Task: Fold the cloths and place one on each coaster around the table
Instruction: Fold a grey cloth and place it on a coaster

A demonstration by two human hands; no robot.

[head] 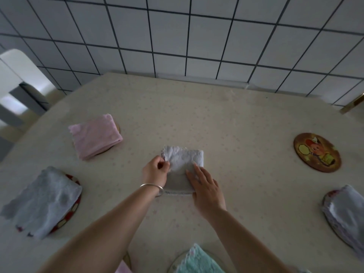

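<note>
A grey tiled wall [197, 32] with dark grout rises behind the far edge of the worktop [226, 115], which is covered in a pale cream cloth with faint small dots. At the near left a folded blue-grey cloth [42, 201] lies over a round coaster [75, 201] with a red rim, hanging past its near edge. At the near right another folded grey cloth [346, 213] covers most of a second round coaster, partly cut off by the frame. Further left and farther back a folded pink cloth [95, 135] sits on a coaster of which only a thin edge shows. At the very near edge a mint-green cloth [199, 261] rests on a clear round plate-like coaster. To the far right a brown cartoon coaster [317, 152] lies bare. In the middle a white cloth [184, 160] lies folded on the worktop, on no coaster. The right hand [206, 188] rests flat on its near right part, fingers spread, its grip wide and closed on nothing. The left hand [155, 171] has its grip narrowed, pinching the white cloth's left edge between thumb and fingertips. A silver bangle [152, 187] circles the left wrist.
</note>
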